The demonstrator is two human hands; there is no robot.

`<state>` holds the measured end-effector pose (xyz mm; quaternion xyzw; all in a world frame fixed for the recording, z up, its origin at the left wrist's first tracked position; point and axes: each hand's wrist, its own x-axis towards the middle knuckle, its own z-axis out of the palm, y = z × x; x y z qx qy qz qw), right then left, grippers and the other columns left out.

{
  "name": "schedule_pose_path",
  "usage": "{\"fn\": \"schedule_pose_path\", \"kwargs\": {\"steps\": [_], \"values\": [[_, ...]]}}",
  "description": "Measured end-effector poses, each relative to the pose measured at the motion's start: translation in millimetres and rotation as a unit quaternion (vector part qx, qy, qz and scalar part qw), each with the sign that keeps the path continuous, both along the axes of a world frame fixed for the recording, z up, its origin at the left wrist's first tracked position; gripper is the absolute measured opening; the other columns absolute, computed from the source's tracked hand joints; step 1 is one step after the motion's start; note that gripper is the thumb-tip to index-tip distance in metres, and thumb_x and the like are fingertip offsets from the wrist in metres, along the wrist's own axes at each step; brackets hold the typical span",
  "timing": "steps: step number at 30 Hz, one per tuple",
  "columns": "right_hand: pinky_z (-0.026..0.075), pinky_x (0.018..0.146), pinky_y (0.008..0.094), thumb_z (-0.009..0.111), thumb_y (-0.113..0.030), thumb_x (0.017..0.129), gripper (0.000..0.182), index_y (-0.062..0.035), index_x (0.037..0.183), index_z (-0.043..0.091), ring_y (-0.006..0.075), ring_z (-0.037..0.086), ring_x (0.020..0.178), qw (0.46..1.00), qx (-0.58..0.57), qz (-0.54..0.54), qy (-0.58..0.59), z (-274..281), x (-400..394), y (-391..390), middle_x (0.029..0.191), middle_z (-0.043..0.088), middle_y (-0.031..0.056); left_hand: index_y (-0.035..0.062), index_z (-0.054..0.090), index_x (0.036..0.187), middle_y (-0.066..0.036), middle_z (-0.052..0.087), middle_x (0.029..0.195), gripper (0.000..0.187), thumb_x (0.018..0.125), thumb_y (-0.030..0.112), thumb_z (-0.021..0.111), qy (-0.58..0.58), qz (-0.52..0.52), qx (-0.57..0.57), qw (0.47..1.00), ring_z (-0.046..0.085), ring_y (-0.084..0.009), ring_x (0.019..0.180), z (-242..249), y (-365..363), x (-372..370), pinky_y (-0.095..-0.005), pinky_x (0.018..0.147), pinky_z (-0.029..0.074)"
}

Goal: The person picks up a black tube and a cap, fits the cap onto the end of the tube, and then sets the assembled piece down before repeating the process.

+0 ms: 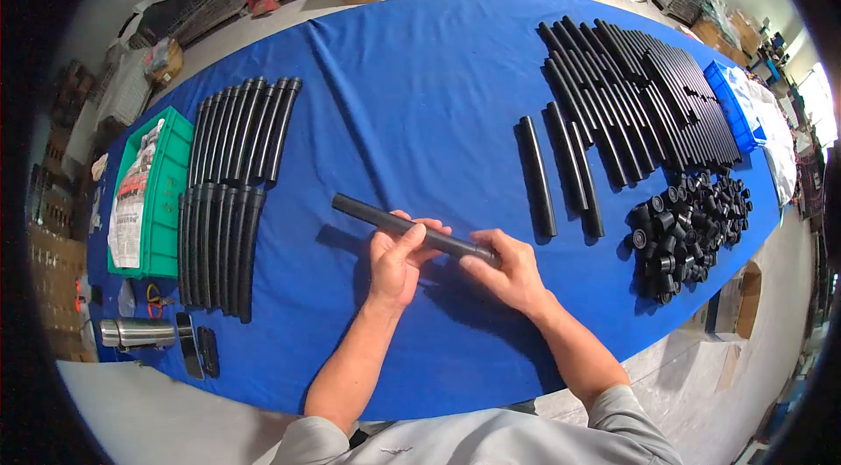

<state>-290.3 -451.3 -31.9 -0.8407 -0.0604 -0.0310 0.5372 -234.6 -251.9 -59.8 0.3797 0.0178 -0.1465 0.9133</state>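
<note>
A black tube is held slantwise above the blue cloth, its far left end free. My left hand is closed around its middle, thumb on top. At the tube's right end my right hand grips with thumb and fingers; a ring-like edge shows there, but the fingers hide most of that end. To the right, several loose black tubes lie near a large stack of tubes. Below the stack is a heap of black caps. On the left, capped tubes lie in an upper row and a lower row.
A green crate with newspaper stands at the left edge, and a blue crate at the right. A steel flask, a phone and orange-handled scissors lie front left. Blue cloth covers the table.
</note>
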Motion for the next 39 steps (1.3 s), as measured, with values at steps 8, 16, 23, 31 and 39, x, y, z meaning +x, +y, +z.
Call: {"fn": "schedule_pose_path", "kwargs": {"steps": [8, 16, 23, 31, 39], "values": [[0.053, 0.063, 0.0404, 0.078, -0.027, 0.087, 0.040, -0.0008, 0.113, 0.064, 0.0319, 0.068, 0.074, 0.997, -0.067, 0.007, -0.039, -2, -2, 2, 0.085, 0.066, 0.0172, 0.0080, 0.051, 0.108, -0.021, 0.070, 0.106, 0.014, 0.098, 0.007, 0.061, 0.002, -0.008, 0.004, 1.000, 0.072, -0.0361, 0.101, 0, 1, 0, -0.0445, 0.080, 0.066], [0.055, 0.068, 0.0444, 0.079, -0.023, 0.086, 0.044, -0.0019, 0.120, 0.059, 0.0359, 0.067, 0.078, 0.979, -0.148, 0.014, -0.141, -5, -4, 4, 0.094, 0.063, 0.0160, 0.0088, 0.050, 0.108, -0.021, 0.070, 0.106, 0.015, 0.098, 0.007, 0.061, 0.009, -0.006, 0.008, 1.000, 0.072, -0.0357, 0.102, -1, 2, 1, -0.0444, 0.080, 0.066], [0.054, 0.064, 0.0451, 0.078, -0.015, 0.086, 0.038, -0.0011, 0.116, 0.059, 0.0369, 0.065, 0.077, 0.984, -0.118, 0.013, -0.132, -9, -2, 5, 0.093, 0.061, 0.0167, 0.0085, 0.052, 0.106, -0.020, 0.070, 0.104, 0.013, 0.098, 0.007, 0.062, 0.007, -0.001, 0.014, 1.000, 0.072, -0.0347, 0.100, 1, 0, 0, -0.0435, 0.079, 0.066], [0.054, 0.066, 0.0456, 0.078, -0.014, 0.086, 0.038, -0.0014, 0.117, 0.059, 0.0378, 0.065, 0.077, 0.982, -0.114, 0.004, -0.152, -9, -2, 8, 0.093, 0.061, 0.0171, 0.0074, 0.049, 0.106, -0.020, 0.070, 0.106, 0.013, 0.099, 0.009, 0.061, -0.001, -0.008, 0.017, 1.000, 0.072, -0.0349, 0.103, 0, 2, 0, -0.0445, 0.081, 0.066], [0.056, 0.069, 0.0454, 0.079, -0.012, 0.084, 0.041, -0.0017, 0.118, 0.059, 0.0387, 0.068, 0.085, 0.984, -0.107, 0.004, -0.145, -10, -4, 10, 0.099, 0.065, 0.0184, 0.0078, 0.048, 0.106, -0.021, 0.070, 0.106, 0.017, 0.098, 0.009, 0.063, 0.004, -0.007, -0.004, 1.000, 0.071, -0.0362, 0.102, 1, 1, 0, -0.0438, 0.081, 0.066]]}}
